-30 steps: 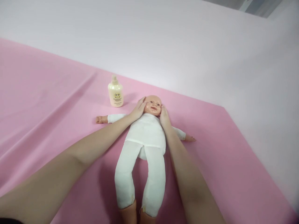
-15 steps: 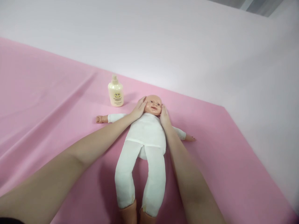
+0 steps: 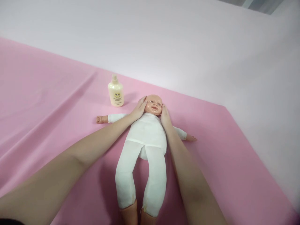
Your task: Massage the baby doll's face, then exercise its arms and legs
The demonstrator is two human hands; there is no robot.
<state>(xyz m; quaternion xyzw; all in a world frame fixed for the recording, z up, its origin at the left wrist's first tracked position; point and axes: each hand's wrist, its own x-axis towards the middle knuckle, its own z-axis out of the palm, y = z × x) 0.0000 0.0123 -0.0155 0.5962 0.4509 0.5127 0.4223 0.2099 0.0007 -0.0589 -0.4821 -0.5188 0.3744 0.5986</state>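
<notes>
From the camera on my head I look down along both my bare forearms to a doll (image 3: 147,134) lying on its back on a pink sheet (image 3: 47,103), its head away from me and its legs pointing toward me. My left hand (image 3: 140,108) lies flat against one side of the doll's head (image 3: 153,104), fingers stretched along the cheek, and my right hand (image 3: 165,118) lies flat against the other side, so the head sits between my two palms. Both hands are spread rather than curled; they press on the head from either side but do not close around it, and they stay apart from each other with the face showing between them. The doll wears a white cloth suit, its arms are flung out to both sides on the sheet, and its legs lie slightly apart, with bare feet at the lower edge of the view. A small cream bottle (image 3: 115,92) with a pale cap stands upright on the sheet just beyond the doll's outstretched arm, near my left hand but not touching it. The sheet shows long soft folds on the left. Behind it rises a plain white wall (image 3: 164,43).
</notes>
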